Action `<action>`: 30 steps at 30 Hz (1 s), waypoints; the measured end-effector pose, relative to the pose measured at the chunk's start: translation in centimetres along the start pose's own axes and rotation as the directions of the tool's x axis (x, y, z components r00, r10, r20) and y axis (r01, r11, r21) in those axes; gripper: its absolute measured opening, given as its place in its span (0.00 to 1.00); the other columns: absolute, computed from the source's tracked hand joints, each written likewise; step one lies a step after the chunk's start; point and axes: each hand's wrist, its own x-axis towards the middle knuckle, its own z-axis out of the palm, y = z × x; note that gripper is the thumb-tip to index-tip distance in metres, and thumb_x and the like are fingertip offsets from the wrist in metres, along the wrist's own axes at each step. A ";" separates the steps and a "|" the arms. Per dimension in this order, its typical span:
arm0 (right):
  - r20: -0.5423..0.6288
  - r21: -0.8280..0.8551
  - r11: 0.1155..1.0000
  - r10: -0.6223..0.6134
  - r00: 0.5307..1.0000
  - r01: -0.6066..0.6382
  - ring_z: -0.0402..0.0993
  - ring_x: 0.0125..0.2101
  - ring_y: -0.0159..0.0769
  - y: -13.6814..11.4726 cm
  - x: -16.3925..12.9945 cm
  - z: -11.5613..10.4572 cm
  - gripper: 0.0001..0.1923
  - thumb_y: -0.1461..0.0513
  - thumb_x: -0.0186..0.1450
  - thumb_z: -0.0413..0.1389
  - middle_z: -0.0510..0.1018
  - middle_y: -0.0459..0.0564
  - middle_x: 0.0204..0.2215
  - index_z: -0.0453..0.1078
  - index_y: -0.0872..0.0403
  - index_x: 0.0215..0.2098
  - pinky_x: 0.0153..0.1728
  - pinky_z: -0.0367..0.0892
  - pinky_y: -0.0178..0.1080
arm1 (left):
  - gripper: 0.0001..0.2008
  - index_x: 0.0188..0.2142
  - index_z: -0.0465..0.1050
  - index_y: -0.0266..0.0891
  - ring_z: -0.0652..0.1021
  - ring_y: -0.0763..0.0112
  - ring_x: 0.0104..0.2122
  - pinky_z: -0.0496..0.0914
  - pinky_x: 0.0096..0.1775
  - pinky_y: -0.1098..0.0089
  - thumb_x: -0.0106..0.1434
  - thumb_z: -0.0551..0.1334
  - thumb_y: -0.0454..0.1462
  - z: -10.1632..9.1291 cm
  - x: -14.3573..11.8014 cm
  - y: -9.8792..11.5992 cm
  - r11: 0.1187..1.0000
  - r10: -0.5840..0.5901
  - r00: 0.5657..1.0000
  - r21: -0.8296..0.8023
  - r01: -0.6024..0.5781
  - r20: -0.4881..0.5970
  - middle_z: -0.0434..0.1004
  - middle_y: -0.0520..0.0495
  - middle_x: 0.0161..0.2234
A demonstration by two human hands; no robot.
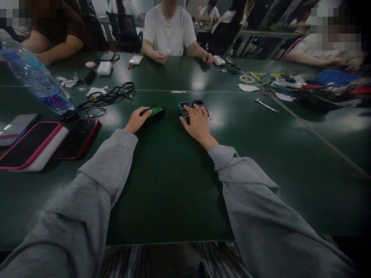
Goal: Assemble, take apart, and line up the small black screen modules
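My left hand (138, 119) is closed on the near left end of a black case (155, 117), its thumb lying along the top. A green circuit board (157, 110) shows in the open top of this case, which rests on or just above the table. To the right, my right hand (197, 120) reaches over two small dark electronic modules, fingers apart and bent downward. One module (183, 104) has a bluish screen-like face under the index finger. Behind the fingers is the other module (198, 103), dark and boxy. My fingers hide most of both.
Phones (78, 139) and a tilted plastic bottle (37, 77) are on the left, near coiled black cables (113, 94). A wrench (266, 105) and tangled wires (269, 80) are on the right of the green table (171, 185). A person in white (171, 31) sits opposite.
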 end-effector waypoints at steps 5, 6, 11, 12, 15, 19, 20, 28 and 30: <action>-0.067 -0.015 1.000 0.023 0.997 -0.024 0.53 0.68 0.51 0.0 -0.1 -0.3 0.29 0.46 0.75 0.41 0.69 0.59 0.62 0.60 0.53 0.66 0.67 0.49 0.60 | 0.19 0.51 0.74 0.40 0.77 0.61 0.50 0.69 0.55 0.60 0.70 0.56 0.49 0.1 -0.7 0.8 0.993 0.115 0.993 0.014 -0.114 -0.035 0.77 0.41 0.51; -0.086 -0.014 0.999 0.031 0.996 -0.032 0.54 0.67 0.51 0.0 -0.1 -0.3 0.29 0.46 0.75 0.40 0.70 0.58 0.61 0.61 0.53 0.65 0.66 0.50 0.60 | 0.20 0.51 0.73 0.40 0.77 0.61 0.50 0.69 0.55 0.60 0.70 0.57 0.50 0.1 -0.9 1.0 0.988 0.150 0.987 0.034 -0.149 -0.053 0.76 0.40 0.51; -0.155 0.031 0.998 0.063 0.986 -0.059 0.63 0.62 0.50 0.2 -0.2 -0.5 0.27 0.50 0.77 0.37 0.73 0.59 0.56 0.64 0.55 0.62 0.62 0.58 0.55 | 0.19 0.51 0.74 0.42 0.71 0.54 0.57 0.62 0.61 0.54 0.69 0.58 0.50 -0.1 -2.3 2.8 0.921 0.318 0.948 0.245 -0.303 -0.024 0.73 0.40 0.55; -0.163 0.043 0.997 0.069 0.984 -0.063 0.64 0.61 0.49 0.2 -0.3 -0.6 0.26 0.51 0.77 0.37 0.73 0.59 0.56 0.64 0.55 0.61 0.61 0.59 0.55 | 0.19 0.51 0.74 0.42 0.70 0.52 0.59 0.61 0.62 0.51 0.69 0.59 0.50 0.0 -2.6 3.1 0.902 0.334 0.942 0.282 -0.326 0.020 0.73 0.39 0.56; -0.172 0.065 0.995 0.089 0.981 -0.079 0.65 0.59 0.49 0.0 -0.4 -0.8 0.23 0.53 0.76 0.38 0.74 0.59 0.54 0.64 0.53 0.61 0.60 0.60 0.54 | 0.22 0.56 0.71 0.43 0.65 0.46 0.63 0.55 0.65 0.46 0.65 0.64 0.47 0.2 -3.2 3.7 0.857 0.355 0.925 0.348 -0.380 0.135 0.69 0.38 0.61; -0.180 0.080 0.993 0.100 0.979 -0.087 0.67 0.57 0.49 -0.1 -0.6 -1.0 0.22 0.55 0.76 0.39 0.76 0.58 0.51 0.64 0.53 0.60 0.58 0.60 0.53 | 0.27 0.61 0.67 0.42 0.61 0.47 0.67 0.52 0.67 0.47 0.63 0.66 0.41 0.5 -3.0 3.0 0.855 0.336 0.936 0.382 -0.351 0.110 0.64 0.38 0.65; -0.186 0.083 0.993 0.100 0.977 -0.086 0.67 0.56 0.48 0.0 -0.6 -1.0 0.21 0.55 0.76 0.39 0.76 0.57 0.51 0.65 0.53 0.59 0.58 0.60 0.52 | 0.27 0.61 0.67 0.41 0.63 0.48 0.66 0.54 0.67 0.48 0.64 0.65 0.41 0.5 -2.9 2.8 0.860 0.325 0.940 0.381 -0.339 0.103 0.65 0.38 0.65; -0.206 0.116 0.992 0.081 0.975 -0.057 0.67 0.55 0.48 0.1 -0.2 -0.6 0.17 0.58 0.75 0.42 0.76 0.57 0.49 0.66 0.55 0.55 0.56 0.61 0.51 | 0.20 0.57 0.73 0.39 0.74 0.54 0.58 0.67 0.60 0.53 0.69 0.61 0.45 0.2 -2.7 2.4 0.885 0.330 0.944 0.342 -0.315 0.017 0.74 0.38 0.59; -0.210 0.123 0.991 0.072 0.975 -0.046 0.68 0.54 0.49 0.2 -0.2 -0.4 0.17 0.58 0.75 0.42 0.76 0.58 0.49 0.66 0.55 0.55 0.55 0.61 0.51 | 0.18 0.53 0.76 0.40 0.77 0.57 0.55 0.69 0.57 0.56 0.70 0.60 0.46 0.2 -2.7 2.5 0.901 0.321 0.947 0.317 -0.296 -0.030 0.78 0.40 0.55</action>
